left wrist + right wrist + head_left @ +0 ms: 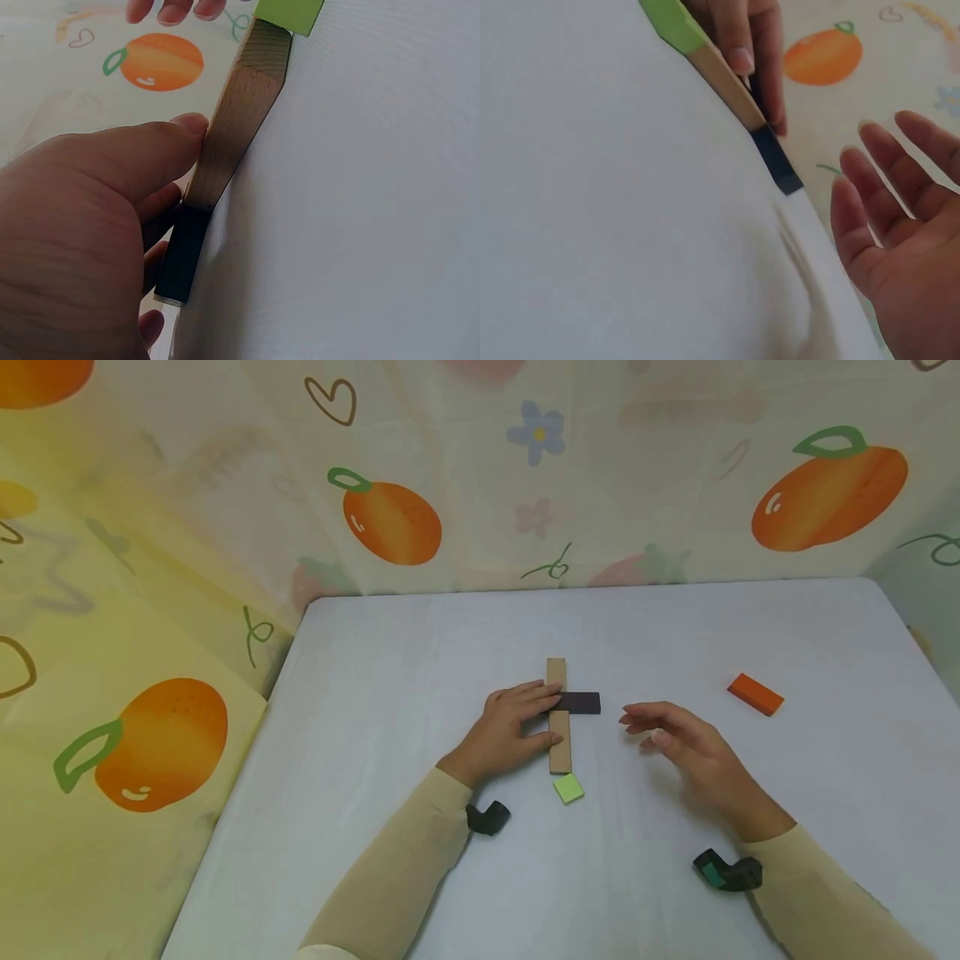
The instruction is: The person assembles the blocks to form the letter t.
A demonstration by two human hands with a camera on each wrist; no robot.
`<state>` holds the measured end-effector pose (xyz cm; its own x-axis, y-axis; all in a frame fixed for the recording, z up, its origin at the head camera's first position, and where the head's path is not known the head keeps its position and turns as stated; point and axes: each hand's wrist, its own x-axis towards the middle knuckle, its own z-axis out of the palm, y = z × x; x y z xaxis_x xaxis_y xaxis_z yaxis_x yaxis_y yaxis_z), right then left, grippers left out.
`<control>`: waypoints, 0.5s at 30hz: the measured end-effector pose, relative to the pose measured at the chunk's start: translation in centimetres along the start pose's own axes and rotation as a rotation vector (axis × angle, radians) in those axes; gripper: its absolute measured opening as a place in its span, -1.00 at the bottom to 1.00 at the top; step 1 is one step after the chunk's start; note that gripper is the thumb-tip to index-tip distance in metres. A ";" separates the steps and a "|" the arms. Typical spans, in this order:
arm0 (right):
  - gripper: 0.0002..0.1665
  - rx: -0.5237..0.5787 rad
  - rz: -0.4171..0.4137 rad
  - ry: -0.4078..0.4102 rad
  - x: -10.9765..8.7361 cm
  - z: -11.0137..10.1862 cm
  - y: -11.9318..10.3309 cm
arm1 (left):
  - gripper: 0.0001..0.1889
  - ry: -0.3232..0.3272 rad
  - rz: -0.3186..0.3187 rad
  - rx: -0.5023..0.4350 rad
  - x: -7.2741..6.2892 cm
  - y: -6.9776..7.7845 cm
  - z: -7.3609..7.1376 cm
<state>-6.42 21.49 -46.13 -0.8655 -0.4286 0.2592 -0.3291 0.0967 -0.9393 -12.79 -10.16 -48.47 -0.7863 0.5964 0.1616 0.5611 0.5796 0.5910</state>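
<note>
On the white table my left hand [510, 727] rests its fingertips on a dark block [581, 702] and the far piece of wood [556, 671]. Its thumb touches the near wooden piece [559, 756]. The dark block crosses the line of wood; whether it lies over one plank or between two, I cannot tell. Against the near wood end sits a lime green block [569, 788]. In the left wrist view the thumb lies along the wooden block [244, 112]. My right hand [686, 752] hovers to the right of the dark block, fingers loosely bent and holding nothing.
An orange block [756, 694] lies apart at the right of the table [390, 677]. A patterned cloth [465, 468] with orange fruit prints hangs behind the table and at its left side. Black wrist-worn devices [488, 818] sit below both hands.
</note>
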 end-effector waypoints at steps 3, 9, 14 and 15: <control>-0.50 0.121 -0.039 0.032 -0.2 -0.9 0.4 | -0.36 -0.002 0.000 -0.003 0.0 0.0 0.0; -0.33 0.413 -0.143 0.106 -0.3 -2.5 1.4 | -0.36 -0.005 0.000 0.002 0.0 0.0 0.0; -0.33 0.428 -0.119 0.209 -0.7 -3.3 2.0 | -0.36 -0.001 0.003 -0.001 -0.1 0.0 0.0; -0.34 0.428 -0.115 0.226 -0.7 -3.4 2.1 | -0.36 -0.001 0.004 -0.002 -0.1 -0.1 0.0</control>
<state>-7.76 25.02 -47.51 -0.9083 -0.2051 0.3647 -0.2842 -0.3374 -0.8975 -12.77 -10.22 -48.53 -0.7840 0.5990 0.1631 0.5635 0.5764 0.5918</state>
